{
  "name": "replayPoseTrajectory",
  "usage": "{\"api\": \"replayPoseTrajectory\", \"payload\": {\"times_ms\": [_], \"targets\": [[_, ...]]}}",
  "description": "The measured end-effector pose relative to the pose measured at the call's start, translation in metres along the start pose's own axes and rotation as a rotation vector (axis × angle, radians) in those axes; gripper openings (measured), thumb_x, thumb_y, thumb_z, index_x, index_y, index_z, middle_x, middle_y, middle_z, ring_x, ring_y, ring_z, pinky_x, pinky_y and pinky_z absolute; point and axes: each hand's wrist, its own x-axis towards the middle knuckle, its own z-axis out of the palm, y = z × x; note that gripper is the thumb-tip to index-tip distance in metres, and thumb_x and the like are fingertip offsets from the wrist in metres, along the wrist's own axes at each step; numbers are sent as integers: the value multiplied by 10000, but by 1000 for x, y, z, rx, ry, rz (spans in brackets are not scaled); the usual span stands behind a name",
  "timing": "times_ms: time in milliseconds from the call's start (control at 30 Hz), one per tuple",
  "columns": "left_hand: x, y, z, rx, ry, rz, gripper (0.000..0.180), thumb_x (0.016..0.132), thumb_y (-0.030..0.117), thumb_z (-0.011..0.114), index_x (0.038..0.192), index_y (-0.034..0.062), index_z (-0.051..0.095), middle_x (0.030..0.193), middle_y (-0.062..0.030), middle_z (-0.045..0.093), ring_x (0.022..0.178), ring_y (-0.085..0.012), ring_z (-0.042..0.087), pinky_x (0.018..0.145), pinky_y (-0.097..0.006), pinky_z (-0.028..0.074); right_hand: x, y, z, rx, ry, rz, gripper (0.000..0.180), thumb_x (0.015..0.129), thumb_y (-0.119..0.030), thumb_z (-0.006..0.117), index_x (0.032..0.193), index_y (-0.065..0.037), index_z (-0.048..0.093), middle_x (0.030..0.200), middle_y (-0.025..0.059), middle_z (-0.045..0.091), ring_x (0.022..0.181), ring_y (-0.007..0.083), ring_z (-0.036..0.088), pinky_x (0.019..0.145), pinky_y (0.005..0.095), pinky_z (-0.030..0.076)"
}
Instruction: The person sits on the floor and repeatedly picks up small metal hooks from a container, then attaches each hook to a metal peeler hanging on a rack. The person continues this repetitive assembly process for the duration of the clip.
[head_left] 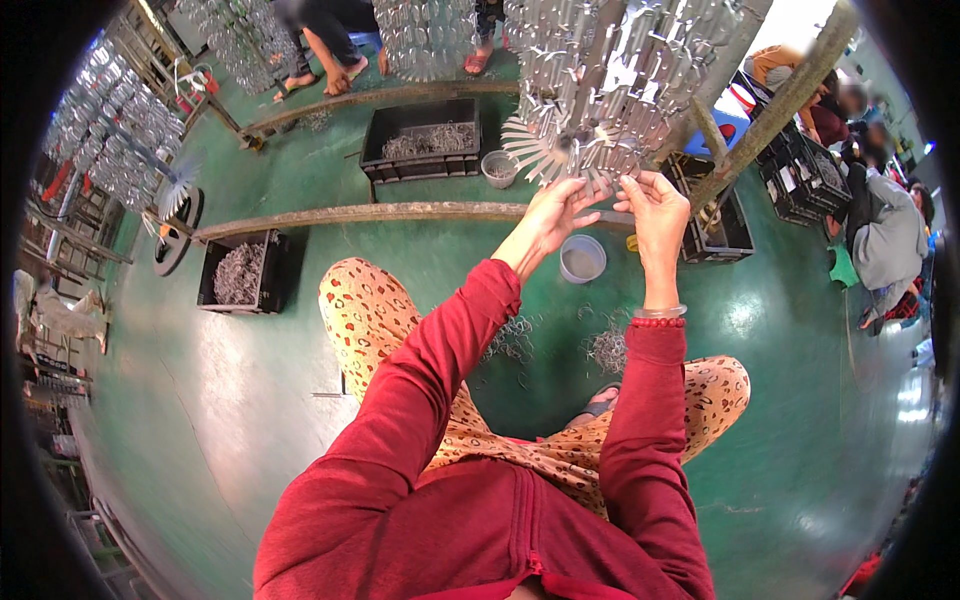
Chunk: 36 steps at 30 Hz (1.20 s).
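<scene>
A tall rack of shiny flat metal pieces [620,70] hangs in front of me, with a fan of thin blades at its lower end. At that lower end, my left hand [552,215] has its fingertips up against a metal piece and grips it, the lower fingers reaching to the right. Just to the right, my right hand [657,208] is closed in a pinch, thumb against fingers, close to the left fingertips. What the pinch holds is too small to make out. Below the hands a white bucket [582,259] stands on the floor. Small wire pieces [607,350] lie in loose heaps between my legs.
A worn horizontal bar [380,213] runs across in front of me. Black crates [420,165] with metal bits stand beyond it, and another crate [240,272] is at the left. More hanging racks [115,125] are farther left. Other people sit at the back and right.
</scene>
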Motion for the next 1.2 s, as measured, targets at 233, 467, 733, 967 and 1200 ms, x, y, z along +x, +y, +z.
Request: {"api": "replayPoseTrajectory", "payload": {"times_ms": [233,467,733,967,1200], "targets": [[-4,4,-7,-10,44,12,151,907,169,521,1025,82,556,1116,-83,617,1045,-213,585,847,-429,449,-16,-11,17,-492,57,-164,143,821,-71,655,904,43,632,724,100,667,592,88,610,509,240,483],[-3,-4,1,10,81,47,191,895,138,539,1075,76,523,1062,-56,620,991,-198,608,830,-398,470,-16,-13,32,-539,57,-137,138,838,-75,633,908,43,625,714,89,667,567,84,605,493,228,461],[-2,-23,26,-113,117,47,213,898,116,516,1108,78,520,1028,-40,613,946,-174,603,855,-387,462,-16,-5,25,-374,100,-128,136,873,-61,593,948,49,616,768,69,669,548,60,570,443,179,390],[2,-35,34,-135,142,64,252,906,112,493,1155,72,474,1102,-56,584,1015,-173,572,865,-386,451,-10,-12,8,-437,60,-19,154,857,-99,629,937,33,627,729,43,651,509,42,541,419,172,350],[5,-43,41,-172,153,136,255,903,87,478,1143,17,433,1105,-110,559,990,-221,582,814,-392,511,-4,-2,1,-256,-24,-35,147,882,-32,558,997,50,596,852,87,650,675,128,634,467,201,464]]}}
